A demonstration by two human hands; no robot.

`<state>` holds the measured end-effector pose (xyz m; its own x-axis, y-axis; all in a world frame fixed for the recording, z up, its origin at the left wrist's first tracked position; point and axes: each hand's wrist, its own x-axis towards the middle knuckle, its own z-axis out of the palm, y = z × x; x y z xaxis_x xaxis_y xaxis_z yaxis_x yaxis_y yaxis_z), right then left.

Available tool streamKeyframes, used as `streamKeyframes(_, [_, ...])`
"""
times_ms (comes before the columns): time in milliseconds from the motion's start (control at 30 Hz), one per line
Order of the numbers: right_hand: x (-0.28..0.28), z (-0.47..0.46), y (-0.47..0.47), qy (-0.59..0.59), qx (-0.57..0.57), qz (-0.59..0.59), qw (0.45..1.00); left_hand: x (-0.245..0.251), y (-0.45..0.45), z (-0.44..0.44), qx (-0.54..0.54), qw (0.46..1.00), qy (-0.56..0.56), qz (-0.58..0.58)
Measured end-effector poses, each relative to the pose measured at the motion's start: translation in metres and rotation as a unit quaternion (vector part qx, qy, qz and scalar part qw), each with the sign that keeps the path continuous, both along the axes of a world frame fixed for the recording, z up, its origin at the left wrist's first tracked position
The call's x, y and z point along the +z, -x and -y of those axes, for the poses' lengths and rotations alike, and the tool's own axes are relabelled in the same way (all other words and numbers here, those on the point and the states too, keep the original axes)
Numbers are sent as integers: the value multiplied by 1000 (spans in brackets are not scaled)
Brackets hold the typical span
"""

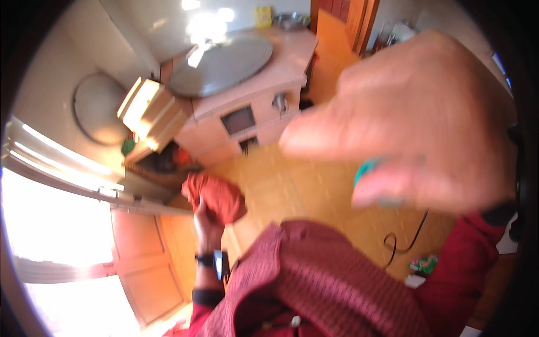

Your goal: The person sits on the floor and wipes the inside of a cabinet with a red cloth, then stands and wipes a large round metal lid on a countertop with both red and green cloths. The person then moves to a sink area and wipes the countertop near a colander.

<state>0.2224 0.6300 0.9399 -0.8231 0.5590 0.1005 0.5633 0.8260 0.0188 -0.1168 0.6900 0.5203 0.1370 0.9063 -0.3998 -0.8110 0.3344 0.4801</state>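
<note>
My left hand (208, 229), with a watch on its wrist, is closed around a bunched orange-red cloth or bag (217, 198) at the lower left of centre. Raised close to the camera at the right, my right hand (404, 122) looks large and blurred. Its index finger points left, and a small teal item (364, 172) shows between the finger and the lower fingers or thumb. How firmly it is held, and what it is, I cannot tell.
A large round metal lid or tray (223, 63) lies on a pink corner counter (290, 50). Stacked boxes (147, 111) stand left of it, near a round disc against the wall (99, 109). A black cable (406, 250) and a green packet (424, 264) are on the tiled floor.
</note>
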Motion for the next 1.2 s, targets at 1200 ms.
streamKeyframes(1200, [-489, -14, -191, 265, -510, -779, 252, -27, -7, -46, 81, 992, 94, -18])
